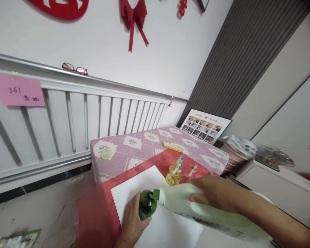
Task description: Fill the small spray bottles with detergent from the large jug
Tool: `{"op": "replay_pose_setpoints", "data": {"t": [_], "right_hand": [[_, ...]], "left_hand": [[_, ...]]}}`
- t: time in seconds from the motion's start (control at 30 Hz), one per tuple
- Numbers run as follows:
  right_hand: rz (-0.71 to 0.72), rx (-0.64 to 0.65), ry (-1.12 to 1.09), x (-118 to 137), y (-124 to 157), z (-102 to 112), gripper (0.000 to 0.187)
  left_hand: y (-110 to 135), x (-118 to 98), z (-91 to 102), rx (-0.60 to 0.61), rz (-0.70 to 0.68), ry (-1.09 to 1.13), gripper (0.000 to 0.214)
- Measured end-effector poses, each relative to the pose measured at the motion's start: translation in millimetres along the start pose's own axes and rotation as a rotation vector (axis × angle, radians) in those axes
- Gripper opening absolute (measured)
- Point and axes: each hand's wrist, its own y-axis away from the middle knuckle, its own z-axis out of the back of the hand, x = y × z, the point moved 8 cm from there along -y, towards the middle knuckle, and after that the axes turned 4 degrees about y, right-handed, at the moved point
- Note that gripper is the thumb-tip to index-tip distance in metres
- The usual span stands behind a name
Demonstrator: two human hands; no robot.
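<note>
My left hand (134,220) is closed around a small, round, dark green bottle (147,204), which looks like clear tinted glass or plastic. My right hand (209,193) grips a large pale green jug (181,196) from above. The jug is tipped nearly on its side, with its threaded neck pointing left. A short green spout-like piece (156,194) at its mouth meets the top of the green bottle. Whether liquid is flowing cannot be made out. Below both hands lies a white sheet with a scalloped edge (139,181). A pale green cap (105,155) rests on the patterned cloth.
Several pump bottles with yellowish liquid (173,177) stand on the red cloth (98,210), just beyond the jug. Farther back are a yellow packet (172,147) on the purple patterned cover (142,148), a leaning photo board (206,125) and a white radiator (93,113).
</note>
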Motion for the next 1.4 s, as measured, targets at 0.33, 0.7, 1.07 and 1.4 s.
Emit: {"op": "replay_pose_setpoints", "data": {"t": [0.33,0.7,1.07,1.4], "right_hand": [[-0.034,0.036,0.007,-1.0,-1.5,-1.0,0.032],[-0.036,0.042,-0.003,0.9,-0.7,-0.5,0.032],[-0.019,0.047,0.001,-1.2,-3.9,-4.7,0.032],[-0.011,0.044,0.014,-2.1,-4.1,-5.5,0.033]], "left_hand": [[0.1,-1.7,1.4,-0.009,0.007,-0.006,0.085],[0.1,-2.3,2.8,-0.018,0.004,-0.001,0.084],[1.1,-1.1,1.6,-0.041,-0.031,-0.002,0.084],[2.1,-0.2,1.7,-0.045,-0.018,-0.004,0.085]]}}
